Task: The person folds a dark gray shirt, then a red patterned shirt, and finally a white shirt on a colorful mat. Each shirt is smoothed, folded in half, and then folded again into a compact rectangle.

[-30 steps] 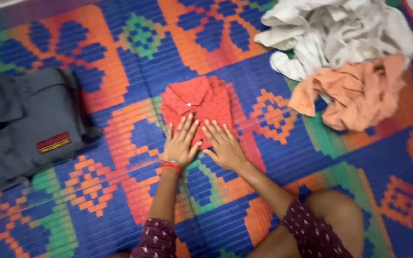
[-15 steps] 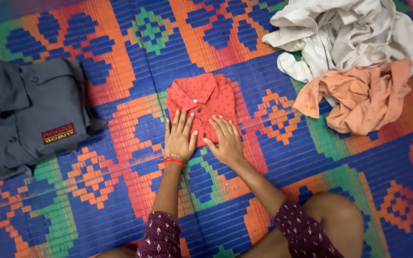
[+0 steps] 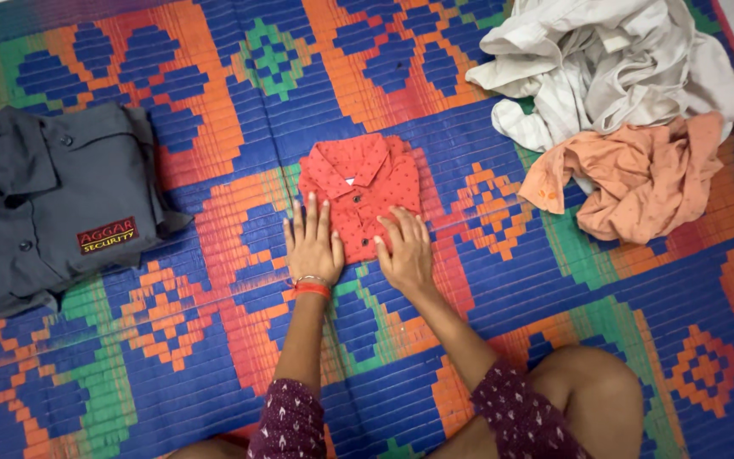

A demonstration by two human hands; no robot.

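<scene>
1. Floor covered w/ a woven mat [image 3: 214,127] in blue, orange & green block patterns; view looks straight down on it.
2. Small red folded shirt [image 3: 360,183] lies flat at mat centre, collar at the far end, white button showing below the collar.
3. Left hand [image 3: 312,246] is flat, palm down, fingers spread a bit, resting on the shirt's near left corner & partly on the mat. Holds nothing. Red band [image 3: 310,290] plus a thin bangle at the wrist.
4. Right hand [image 3: 406,252] also flat & open, palm down, on the shirt's near right corner, fingertips pointing toward the collar. Holds nothing.
5. Both forearms come up from the bottom edge; dark maroon patterned sleeves [image 3: 282,421] end near the elbows. A bare knee [image 3: 592,387] sits lower right.
6. Folded grey shirt [image 3: 40,200] w/ a red patch on the chest lies on the mat at left, well apart from the hands.
7. Upper right: crumpled white garment [image 3: 613,59], and a rumpled peach garment [image 3: 639,178] just below, touching it. Both unfolded, well apart from the red shirt.
</scene>
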